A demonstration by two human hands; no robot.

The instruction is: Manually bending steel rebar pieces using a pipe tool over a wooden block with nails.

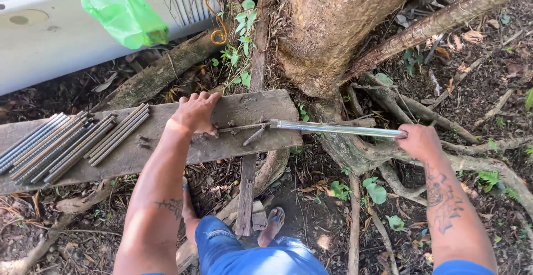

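On a worn plank (166,142), right hand (420,142) grips shiny steel pipe (338,128)

Your left hand (195,113) presses flat on the grey wooden plank (244,108), fingers spread, pinning a thin ribbed rod (241,127) just right of it. Your right hand (420,142) grips the far end of a shiny metal pipe (336,128) slipped over that rod. Left of your left hand lies a bundle of steel rods (66,144)
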